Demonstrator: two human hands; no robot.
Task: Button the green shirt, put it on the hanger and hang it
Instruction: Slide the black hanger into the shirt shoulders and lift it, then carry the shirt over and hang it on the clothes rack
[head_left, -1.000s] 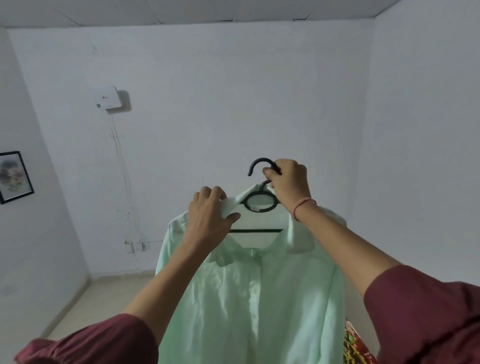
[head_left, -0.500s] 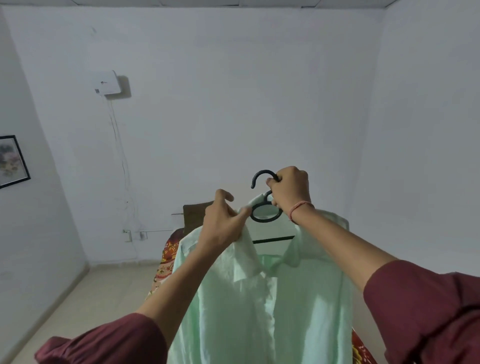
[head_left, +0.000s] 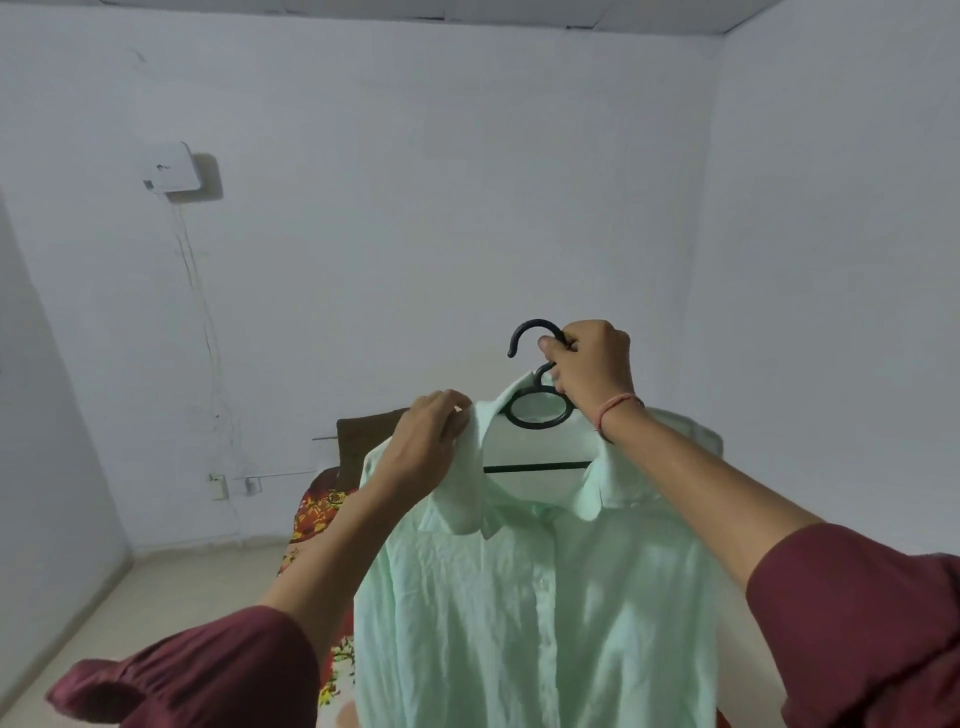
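The pale green shirt (head_left: 540, 597) hangs buttoned on a black plastic hanger (head_left: 537, 410), held up in the air in front of me. My right hand (head_left: 589, 364) grips the hanger's neck just under its hook, which curves up to the left. My left hand (head_left: 428, 441) pinches the shirt's left collar and shoulder beside the hanger's ring. The hanger's crossbar shows inside the open collar; its shoulders are hidden under the cloth.
Behind the shirt lies a bed with a red floral cover (head_left: 311, 514) and a brown headboard (head_left: 363, 431). A white box (head_left: 174, 169) with a cable is fixed on the far wall. Sockets (head_left: 218, 486) sit low on it. Pale floor (head_left: 156, 587) lies left.
The view has tilted up slightly. My left hand has shifted along the collar and now pinches its edge nearer the hanger ring. My right hand keeps its hold under the hook.
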